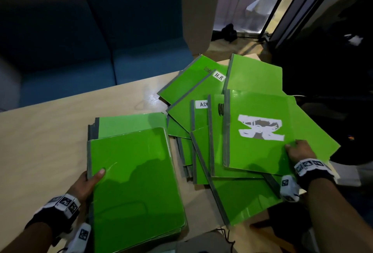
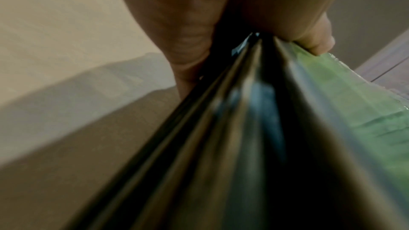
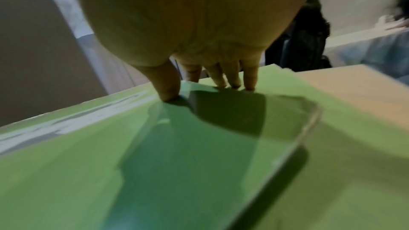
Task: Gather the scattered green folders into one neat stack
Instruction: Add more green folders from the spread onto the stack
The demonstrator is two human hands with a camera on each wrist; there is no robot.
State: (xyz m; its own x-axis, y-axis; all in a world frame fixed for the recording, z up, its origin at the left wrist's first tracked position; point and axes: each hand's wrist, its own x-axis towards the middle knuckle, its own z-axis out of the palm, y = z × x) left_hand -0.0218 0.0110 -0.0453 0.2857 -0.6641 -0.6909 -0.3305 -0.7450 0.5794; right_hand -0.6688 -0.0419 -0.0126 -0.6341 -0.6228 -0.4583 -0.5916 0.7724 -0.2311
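Gathering is midway: near left, the left hand [image 1: 88,182] grips the spine edge of a lifted bundle of green folders [image 1: 135,184]. Near right, the right hand [image 1: 300,153] rests spread fingers [image 3: 250,80] on the marked folder [image 1: 260,131], likely next onto the bundle. Roughly eight loose folders [image 1: 193,83] fan toward the table's [image 1: 60,123] far right; the bundle's count is unclear.

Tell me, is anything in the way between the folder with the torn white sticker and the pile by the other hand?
Nothing visible blocks it. The right hand touches the torn-sticker folder, on top of the scattered folders. The stack under the left hand has its top bare.
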